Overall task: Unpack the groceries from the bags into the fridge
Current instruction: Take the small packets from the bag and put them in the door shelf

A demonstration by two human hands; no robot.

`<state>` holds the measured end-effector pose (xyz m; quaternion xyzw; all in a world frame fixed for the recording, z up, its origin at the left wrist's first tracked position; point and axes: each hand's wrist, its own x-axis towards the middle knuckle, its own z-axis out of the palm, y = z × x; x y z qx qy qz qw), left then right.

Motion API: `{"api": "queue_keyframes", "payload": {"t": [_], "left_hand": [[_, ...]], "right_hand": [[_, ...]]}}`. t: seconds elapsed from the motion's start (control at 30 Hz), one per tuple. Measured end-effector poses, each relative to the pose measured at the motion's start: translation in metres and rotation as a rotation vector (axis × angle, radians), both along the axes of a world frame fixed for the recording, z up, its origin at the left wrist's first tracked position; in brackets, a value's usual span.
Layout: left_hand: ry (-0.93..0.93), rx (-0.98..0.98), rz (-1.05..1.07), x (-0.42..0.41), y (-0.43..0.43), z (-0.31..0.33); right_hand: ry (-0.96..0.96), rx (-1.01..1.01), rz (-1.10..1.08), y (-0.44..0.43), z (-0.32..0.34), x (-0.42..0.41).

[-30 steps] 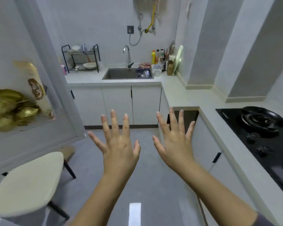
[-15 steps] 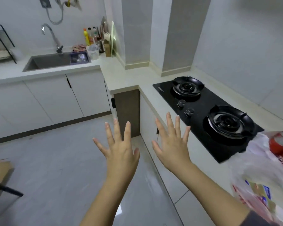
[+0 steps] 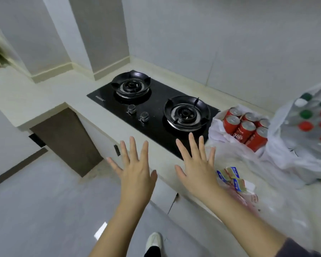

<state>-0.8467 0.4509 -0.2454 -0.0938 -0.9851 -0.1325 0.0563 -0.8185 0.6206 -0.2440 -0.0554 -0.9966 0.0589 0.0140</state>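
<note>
Head view showed the left hand [image 3: 135,175] and right hand [image 3: 196,173] spread flat and empty mid-frame, while the bag of red cans [image 3: 218,131], right of frame on the counter [image 3: 63,88], looked heavy and flimsy, best lifted from underneath.

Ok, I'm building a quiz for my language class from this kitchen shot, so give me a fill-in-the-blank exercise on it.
1. The black hob has ____ burners.
2. The cans standing in the white bag are ____ in colour.
3. The left hand and the right hand, fingers spread, hold ____.

Missing words: two; red; nothing.
</note>
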Motion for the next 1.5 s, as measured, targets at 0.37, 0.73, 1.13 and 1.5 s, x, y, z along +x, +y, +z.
{"api": "queue_keyframes", "payload": {"t": [0.37, 0.73, 1.13, 1.5], "left_hand": [[-0.077, -0.079, -0.379, -0.057, 0.102, -0.034], [-0.044, -0.052, -0.733, -0.033, 0.198, -0.066], [-0.232, -0.323, -0.663, -0.027, 0.247, -0.125], [-0.252, -0.309, -0.616, -0.023, 0.246, -0.139]], "right_hand": [[-0.098, -0.029, -0.416, 0.116, -0.034, 0.02], [-0.168, -0.039, -0.477, 0.178, -0.066, 0.053], [-0.429, -0.013, -0.391, 0.201, -0.092, 0.051], [-0.459, 0.05, -0.339, 0.208, -0.106, 0.052]]}}
